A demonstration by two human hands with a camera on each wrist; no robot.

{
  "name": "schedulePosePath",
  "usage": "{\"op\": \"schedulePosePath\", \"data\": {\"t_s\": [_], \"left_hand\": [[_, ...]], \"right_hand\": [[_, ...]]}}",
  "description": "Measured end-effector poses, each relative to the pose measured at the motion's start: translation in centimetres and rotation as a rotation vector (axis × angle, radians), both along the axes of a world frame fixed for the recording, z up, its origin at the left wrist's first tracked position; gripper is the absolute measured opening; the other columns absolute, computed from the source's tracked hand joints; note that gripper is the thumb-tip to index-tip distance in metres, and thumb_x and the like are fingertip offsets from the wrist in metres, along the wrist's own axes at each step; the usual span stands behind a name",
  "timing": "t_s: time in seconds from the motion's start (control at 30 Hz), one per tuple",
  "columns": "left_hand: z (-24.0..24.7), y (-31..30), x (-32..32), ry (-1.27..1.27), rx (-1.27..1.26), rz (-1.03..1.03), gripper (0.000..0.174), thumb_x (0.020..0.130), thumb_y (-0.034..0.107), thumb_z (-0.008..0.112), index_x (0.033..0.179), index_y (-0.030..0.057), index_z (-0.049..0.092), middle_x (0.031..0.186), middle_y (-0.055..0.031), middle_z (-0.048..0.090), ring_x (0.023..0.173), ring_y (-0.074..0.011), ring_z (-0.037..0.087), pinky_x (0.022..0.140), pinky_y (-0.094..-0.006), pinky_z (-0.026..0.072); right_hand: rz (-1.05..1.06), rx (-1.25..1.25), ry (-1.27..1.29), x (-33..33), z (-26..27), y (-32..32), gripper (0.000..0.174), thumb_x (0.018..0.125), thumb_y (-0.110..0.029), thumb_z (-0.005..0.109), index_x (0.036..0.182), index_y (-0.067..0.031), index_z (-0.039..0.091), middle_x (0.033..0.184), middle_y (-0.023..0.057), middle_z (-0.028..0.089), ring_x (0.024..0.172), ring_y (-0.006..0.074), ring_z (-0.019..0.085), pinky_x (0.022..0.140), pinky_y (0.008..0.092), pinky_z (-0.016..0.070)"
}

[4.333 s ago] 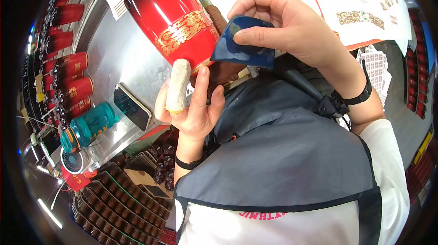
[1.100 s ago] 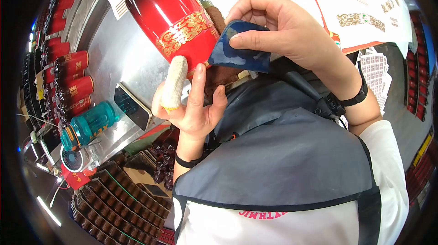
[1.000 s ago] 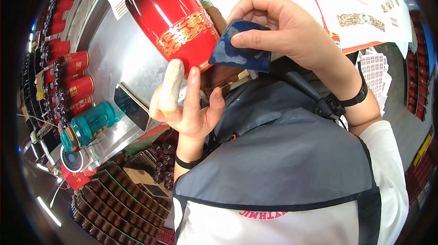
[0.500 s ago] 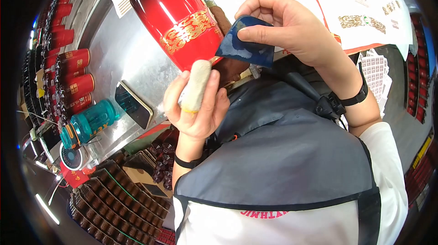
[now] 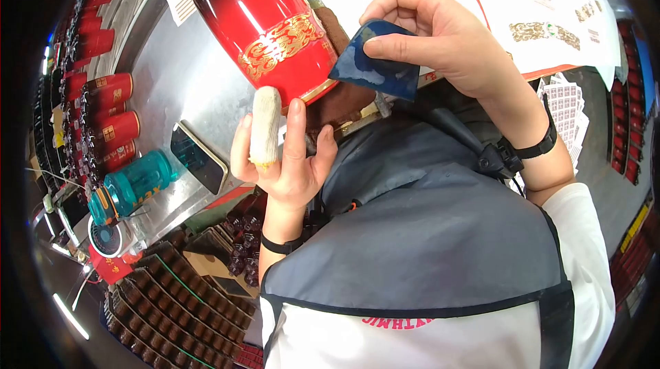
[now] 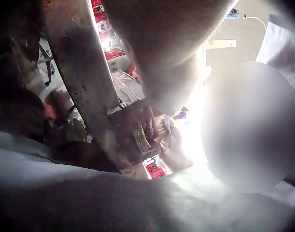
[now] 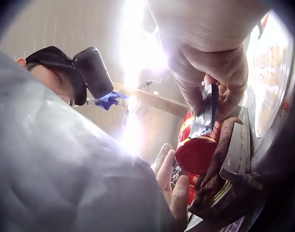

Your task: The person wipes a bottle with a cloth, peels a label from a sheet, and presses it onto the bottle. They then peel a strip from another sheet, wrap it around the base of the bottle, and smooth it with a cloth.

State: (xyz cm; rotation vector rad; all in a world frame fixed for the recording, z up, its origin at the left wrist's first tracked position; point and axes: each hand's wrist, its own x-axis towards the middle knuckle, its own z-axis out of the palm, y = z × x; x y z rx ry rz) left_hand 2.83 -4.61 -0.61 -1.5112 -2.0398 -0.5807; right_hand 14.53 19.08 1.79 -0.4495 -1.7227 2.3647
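In the head view a glossy red jar [image 5: 278, 8] with a gold band lies tilted on a brown cloth [image 5: 344, 104]. The left hand [image 5: 285, 166] is at its lower end, fingers raised and spread, one in a pale cover [image 5: 265, 125]; whether a fingertip touches the jar is unclear. The right hand [image 5: 454, 42] pinches a flexible blue sheet [image 5: 385, 73] between thumb and fingers, its corner by the jar's lower edge. The right wrist view shows the sheet [image 7: 206, 113] against the jar's side, above its round base [image 7: 196, 155]. The left wrist view is mostly dark and blurred.
A phone [image 5: 199, 158], a teal bottle [image 5: 141, 183] and a small fan [image 5: 108, 237] lie or stand left of the left hand. Red jars [image 5: 113, 128] line the far left. Printed sheets [image 5: 550, 32] are at the right, dark racks [image 5: 175, 307] below.
Since half a second ago the left hand has shifted left and its fingers have spread apart. The right hand and blue sheet have moved slightly right. The jar looks nearly unmoved.
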Motion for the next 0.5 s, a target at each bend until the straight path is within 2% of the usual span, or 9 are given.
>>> {"op": "schedulePosePath", "data": {"t_s": [0.07,0.13,0.23,0.3,0.5], "left_hand": [[-0.1,0.4,0.0,-0.037,-0.006,0.005,0.046,0.080,0.030,0.077,0.122,0.0123,0.069,0.134,-0.0107,0.054,0.122,-0.0323,0.041,0.097,-0.0406,0.0461],[0.0,1.0,-0.2,0.010,0.016,-0.061,0.049,0.084,0.030,0.075,0.127,0.0070,0.065,0.134,-0.0129,0.057,0.119,-0.0315,0.042,0.099,-0.0385,0.0399],[-0.2,1.3,-0.1,0.008,0.022,-0.081,0.051,0.084,0.031,0.075,0.128,0.0073,0.065,0.136,-0.0124,0.055,0.119,-0.0312,0.042,0.099,-0.0381,0.0396],[-0.1,1.4,0.0,0.004,0.006,-0.078,0.051,0.084,0.032,0.075,0.128,0.0079,0.065,0.136,-0.0127,0.055,0.119,-0.0313,0.042,0.099,-0.0377,0.0393],[-0.1,1.8,0.3,0.012,-0.028,-0.059,0.053,0.082,0.034,0.076,0.129,0.0103,0.065,0.137,-0.0144,0.052,0.118,-0.0318,0.041,0.100,-0.0383,0.0377]], "right_hand": [[0.001,-0.002,0.008,0.0,-0.2,0.0,0.022,0.090,-0.008,0.071,0.108,-0.0017,0.060,0.094,0.0008,0.067,0.087,0.0044,0.063,0.077,0.0190,0.0513],[-0.002,-0.001,0.016,0.0,-0.2,0.0,0.022,0.090,-0.008,0.071,0.108,-0.0017,0.060,0.094,0.0010,0.067,0.087,0.0045,0.063,0.077,0.0190,0.0513],[0.002,0.019,0.026,-0.1,-0.1,0.0,0.022,0.090,-0.007,0.070,0.109,-0.0016,0.060,0.094,0.0013,0.067,0.087,0.0047,0.063,0.077,0.0190,0.0513],[-0.034,-0.011,0.018,-0.1,-0.1,-0.2,0.022,0.086,-0.007,0.073,0.104,0.0013,0.062,0.092,0.0048,0.067,0.085,0.0093,0.064,0.076,0.0220,0.0512],[-0.034,-0.020,0.008,-0.1,-0.2,-0.3,0.022,0.086,-0.007,0.073,0.104,0.0014,0.062,0.092,0.0049,0.067,0.086,0.0092,0.063,0.077,0.0221,0.0511]]}}
